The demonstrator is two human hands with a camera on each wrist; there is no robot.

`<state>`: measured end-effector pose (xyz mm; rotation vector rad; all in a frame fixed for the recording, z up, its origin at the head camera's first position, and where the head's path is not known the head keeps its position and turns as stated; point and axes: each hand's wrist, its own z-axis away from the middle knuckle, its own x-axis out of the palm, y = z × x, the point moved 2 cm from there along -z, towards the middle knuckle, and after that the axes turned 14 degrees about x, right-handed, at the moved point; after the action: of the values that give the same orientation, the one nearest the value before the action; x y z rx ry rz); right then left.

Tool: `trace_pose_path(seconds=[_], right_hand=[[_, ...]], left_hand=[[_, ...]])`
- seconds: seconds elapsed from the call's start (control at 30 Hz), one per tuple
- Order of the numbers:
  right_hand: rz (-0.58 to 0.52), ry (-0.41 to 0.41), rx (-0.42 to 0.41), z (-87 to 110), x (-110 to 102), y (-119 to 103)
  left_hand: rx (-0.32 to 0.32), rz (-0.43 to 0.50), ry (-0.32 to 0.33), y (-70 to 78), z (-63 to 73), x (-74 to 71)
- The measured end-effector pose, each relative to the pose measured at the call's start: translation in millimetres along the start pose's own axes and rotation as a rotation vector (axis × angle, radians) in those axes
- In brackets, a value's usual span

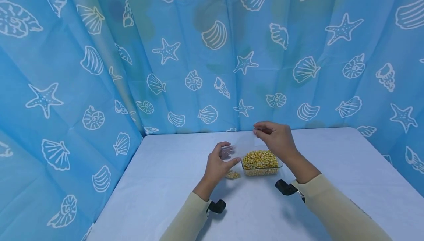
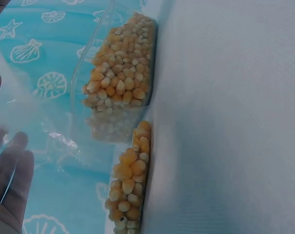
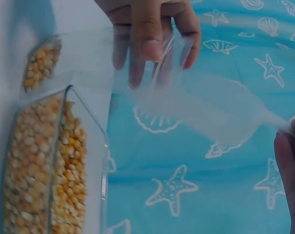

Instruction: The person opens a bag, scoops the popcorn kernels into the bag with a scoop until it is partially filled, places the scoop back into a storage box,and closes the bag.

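Observation:
A clear plastic bag is stretched between both hands above the table. My left hand holds it with the thumb on the near side and the fingers showing through the film. At the opposite edge, my right hand pinches the bag between thumb and fingertips, higher up. Below the hands stands a rectangular glass container heaped with yellow corn kernels. A smaller clump of corn kernels lies left of the container, seemingly in the bottom of the bag.
A white cloth covers the table. Behind and to the left hangs a blue curtain with shell and starfish prints, meeting the table's back edge. Black wrist cameras sit at both cuffs.

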<state>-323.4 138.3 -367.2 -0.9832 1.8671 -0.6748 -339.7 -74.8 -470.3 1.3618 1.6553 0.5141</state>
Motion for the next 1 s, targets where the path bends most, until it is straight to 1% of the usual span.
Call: trace_pose_path(seconds=[0.07, 0.13, 0.2, 0.27, 0.4, 0.5, 0.57, 0.73, 0.8, 0.87, 1.0], right_hand=[[0.017, 0.017, -0.044, -0.2, -2, -3], [0.023, 0.026, -0.071, -0.5, -3, -5], [0.021, 0.027, -0.083, -0.8, -3, -6], [0.005, 0.024, -0.070, -1.1, -4, -6], [-0.046, 0.030, 0.003, -2.0, -8, -1], [-0.124, 0.041, 0.085, -4.4, -14, 7], [-0.199, 0.049, 0.146, -7.4, -20, 14], [-0.382, 0.088, 0.303, -13.6, -31, 39], [-0.427, 0.111, 0.350, -14.3, -34, 49], [-0.450, 0.129, 0.385, -14.2, -35, 58], [-0.416, 0.135, 0.429, -11.7, -35, 73]], left_hand=[[0.016, 0.031, 0.009, 0.3, -0.2, -0.4], [0.021, 0.057, 0.016, 0.1, -0.4, -0.8], [0.022, 0.065, 0.016, -0.4, -0.7, -1.0], [0.010, 0.059, 0.012, -1.3, -1.0, -0.9], [-0.019, 0.042, -0.005, -4.1, -1.2, 0.9], [-0.055, 0.023, -0.042, -7.8, -1.2, 3.7], [-0.064, 0.020, -0.076, -9.1, -1.4, 5.6], [-0.053, 0.029, -0.143, -8.1, -1.1, 7.9], [-0.053, 0.026, -0.163, -7.6, -1.0, 8.9], [-0.055, 0.027, -0.182, -6.7, -0.9, 10.1], [-0.068, 0.027, -0.223, -4.9, -0.4, 12.8]])
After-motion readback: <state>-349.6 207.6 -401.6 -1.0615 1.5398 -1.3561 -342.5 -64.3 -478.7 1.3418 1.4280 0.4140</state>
